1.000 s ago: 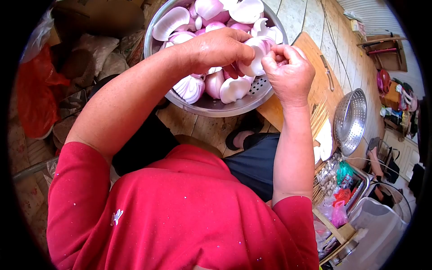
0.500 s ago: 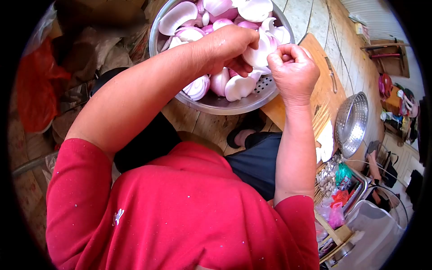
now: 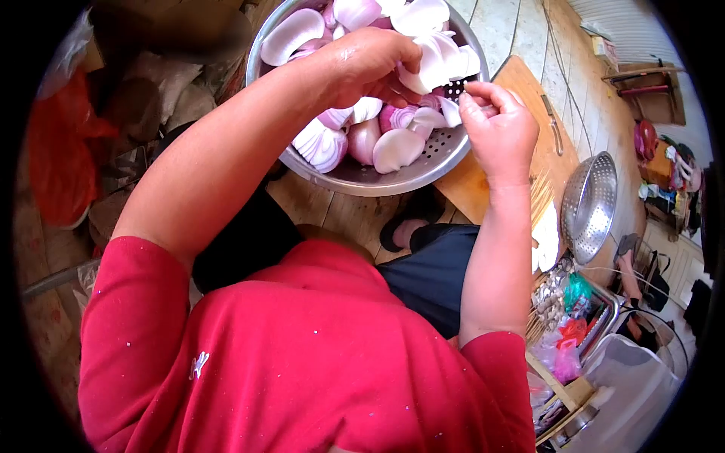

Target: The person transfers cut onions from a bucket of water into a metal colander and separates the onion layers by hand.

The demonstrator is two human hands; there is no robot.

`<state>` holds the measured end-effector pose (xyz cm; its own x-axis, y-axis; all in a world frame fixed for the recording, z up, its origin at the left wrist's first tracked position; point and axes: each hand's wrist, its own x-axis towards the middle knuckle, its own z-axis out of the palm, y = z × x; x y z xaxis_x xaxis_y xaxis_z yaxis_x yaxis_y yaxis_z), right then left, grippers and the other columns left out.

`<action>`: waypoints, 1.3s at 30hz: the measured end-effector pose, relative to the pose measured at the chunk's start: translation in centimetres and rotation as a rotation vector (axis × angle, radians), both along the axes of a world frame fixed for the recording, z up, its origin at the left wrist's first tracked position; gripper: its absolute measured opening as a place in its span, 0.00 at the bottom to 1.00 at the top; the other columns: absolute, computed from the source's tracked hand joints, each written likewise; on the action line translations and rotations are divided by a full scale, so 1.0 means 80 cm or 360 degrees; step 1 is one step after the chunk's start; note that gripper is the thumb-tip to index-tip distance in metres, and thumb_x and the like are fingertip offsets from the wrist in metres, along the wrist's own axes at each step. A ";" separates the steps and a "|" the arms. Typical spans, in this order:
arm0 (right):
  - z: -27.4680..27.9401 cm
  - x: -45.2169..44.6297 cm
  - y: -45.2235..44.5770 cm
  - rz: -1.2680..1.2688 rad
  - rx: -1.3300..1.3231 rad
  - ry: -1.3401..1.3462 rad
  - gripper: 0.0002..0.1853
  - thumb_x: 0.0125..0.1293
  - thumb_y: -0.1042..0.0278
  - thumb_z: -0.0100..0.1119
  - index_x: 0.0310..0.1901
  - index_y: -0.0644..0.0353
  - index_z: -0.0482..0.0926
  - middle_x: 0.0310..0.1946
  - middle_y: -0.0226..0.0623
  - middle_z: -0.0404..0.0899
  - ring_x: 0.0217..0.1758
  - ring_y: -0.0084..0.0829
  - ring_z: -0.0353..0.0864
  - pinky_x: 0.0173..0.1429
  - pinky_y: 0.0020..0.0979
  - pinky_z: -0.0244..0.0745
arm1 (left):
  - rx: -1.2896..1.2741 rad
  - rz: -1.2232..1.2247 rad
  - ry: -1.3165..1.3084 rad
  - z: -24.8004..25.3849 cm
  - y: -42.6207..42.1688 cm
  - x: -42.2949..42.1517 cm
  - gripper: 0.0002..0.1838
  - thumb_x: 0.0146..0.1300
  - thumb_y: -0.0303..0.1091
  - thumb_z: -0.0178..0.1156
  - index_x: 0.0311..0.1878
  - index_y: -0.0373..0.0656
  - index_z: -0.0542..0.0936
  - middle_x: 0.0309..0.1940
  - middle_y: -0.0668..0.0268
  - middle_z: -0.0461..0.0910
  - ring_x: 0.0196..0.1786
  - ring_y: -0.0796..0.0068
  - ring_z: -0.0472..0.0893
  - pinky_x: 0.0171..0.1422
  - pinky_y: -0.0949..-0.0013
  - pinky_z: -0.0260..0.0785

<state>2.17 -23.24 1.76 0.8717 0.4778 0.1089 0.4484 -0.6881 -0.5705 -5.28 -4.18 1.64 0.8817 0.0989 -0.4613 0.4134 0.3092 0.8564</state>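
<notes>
A metal colander (image 3: pixel 317 178) full of red onion pieces (image 3: pixel 398 151) is in front of me at the top of the view. My left hand (image 3: pixel 375 66) reaches over it with bent fingers, gripping a pale, curved onion piece (image 3: pixel 429 66) at its thumb side. My right hand (image 3: pixel 500 124) is above the colander's right rim, thumb and forefinger pinched together. A tiny pale bit may be at those fingertips, but it is too small to name.
Right of the colander lies a wooden board (image 3: pixel 521 166) with a knife (image 3: pixel 553 124) on it. A second colander (image 3: pixel 591 208), thin wooden sticks (image 3: pixel 541 200) and colourful plastic bags (image 3: pixel 566 359) are farther right. A red bag (image 3: pixel 64 155) is at the left.
My left hand has moved slightly up and left with the onion piece, farther from my right hand. Perforated metal shows between them now. My right hand has shifted slightly, still pinched.
</notes>
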 end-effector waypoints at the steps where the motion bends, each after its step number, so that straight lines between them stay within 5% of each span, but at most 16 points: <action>1: 0.006 -0.006 0.003 0.0129 0.0236 -0.0054 0.09 0.52 0.68 0.68 0.35 0.59 0.85 0.27 0.34 0.80 0.24 0.25 0.78 0.35 0.26 0.75 | -0.0052 -0.0060 -0.0035 0.006 0.001 -0.002 0.26 0.57 0.29 0.54 0.60 0.33 0.71 0.43 0.56 0.79 0.40 0.70 0.83 0.41 0.67 0.79; 5: 0.017 -0.025 0.012 0.0467 0.0517 -0.0155 0.12 0.51 0.75 0.68 0.40 0.56 0.85 0.29 0.32 0.77 0.22 0.23 0.74 0.33 0.24 0.74 | -0.0245 -0.0137 -0.0164 0.000 0.003 -0.003 0.37 0.57 0.26 0.57 0.71 0.33 0.59 0.38 0.55 0.82 0.37 0.70 0.85 0.42 0.72 0.77; 13: 0.005 -0.020 0.003 0.0779 0.0356 -0.0333 0.09 0.56 0.72 0.66 0.39 0.56 0.85 0.36 0.36 0.83 0.38 0.36 0.84 0.43 0.30 0.79 | -0.0101 -0.0349 -0.0144 0.002 0.011 -0.006 0.36 0.53 0.21 0.58 0.69 0.41 0.65 0.35 0.60 0.83 0.37 0.75 0.83 0.41 0.73 0.74; 23: 0.011 -0.021 0.010 0.0811 0.0324 -0.0191 0.08 0.56 0.73 0.65 0.38 0.58 0.84 0.34 0.37 0.82 0.35 0.36 0.83 0.41 0.30 0.79 | -0.0165 -0.0367 -0.0100 -0.003 0.015 -0.007 0.34 0.53 0.22 0.59 0.66 0.39 0.67 0.37 0.59 0.81 0.33 0.74 0.82 0.38 0.73 0.75; 26: 0.010 -0.020 0.019 0.0702 0.0480 0.0014 0.06 0.57 0.76 0.64 0.37 0.61 0.83 0.32 0.36 0.82 0.30 0.28 0.83 0.36 0.28 0.78 | -0.0250 -0.0277 -0.0061 -0.004 0.020 -0.010 0.30 0.54 0.24 0.59 0.63 0.36 0.69 0.33 0.59 0.80 0.31 0.73 0.82 0.36 0.72 0.77; 29: 0.012 -0.014 0.029 0.0159 0.1084 0.0840 0.04 0.63 0.77 0.61 0.39 0.66 0.81 0.30 0.30 0.80 0.28 0.16 0.79 0.29 0.20 0.75 | -0.0223 -0.0181 0.0092 -0.010 0.020 -0.016 0.28 0.54 0.25 0.58 0.61 0.35 0.69 0.32 0.59 0.80 0.30 0.71 0.83 0.34 0.69 0.78; 33: -0.004 0.014 0.048 0.0040 0.1294 0.0771 0.09 0.65 0.73 0.59 0.45 0.68 0.79 0.28 0.34 0.80 0.28 0.20 0.78 0.34 0.20 0.73 | -0.0138 -0.0198 0.0279 -0.010 0.018 -0.024 0.35 0.54 0.25 0.55 0.68 0.35 0.62 0.37 0.55 0.80 0.36 0.66 0.85 0.36 0.66 0.79; 36: -0.022 0.028 0.057 -0.0059 0.1181 0.0663 0.12 0.65 0.73 0.59 0.47 0.69 0.80 0.32 0.36 0.81 0.32 0.21 0.80 0.37 0.20 0.74 | -0.0152 -0.0172 0.0240 -0.006 0.017 -0.028 0.35 0.54 0.25 0.55 0.68 0.34 0.61 0.39 0.54 0.79 0.37 0.66 0.85 0.38 0.66 0.79; 38: -0.028 0.030 0.060 -0.0091 0.0724 0.0319 0.14 0.64 0.73 0.59 0.49 0.70 0.79 0.35 0.35 0.82 0.35 0.20 0.80 0.39 0.21 0.75 | -0.0163 -0.0136 0.0203 -0.007 0.019 -0.027 0.35 0.54 0.25 0.55 0.68 0.34 0.61 0.40 0.54 0.79 0.38 0.66 0.85 0.39 0.66 0.79; 39: -0.031 0.026 0.058 -0.0121 0.0785 0.0311 0.13 0.56 0.72 0.64 0.43 0.68 0.82 0.34 0.36 0.84 0.32 0.20 0.82 0.38 0.24 0.77 | -0.0170 -0.0110 0.0171 -0.008 0.021 -0.026 0.36 0.54 0.25 0.55 0.69 0.34 0.60 0.40 0.54 0.79 0.38 0.65 0.85 0.39 0.66 0.79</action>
<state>4.23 -18.62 -0.72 0.9282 0.3459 0.1370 0.2612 -0.3435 -0.9021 -7.34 -2.47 0.98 0.8297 -0.0148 -0.5579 0.5242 0.3640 0.7699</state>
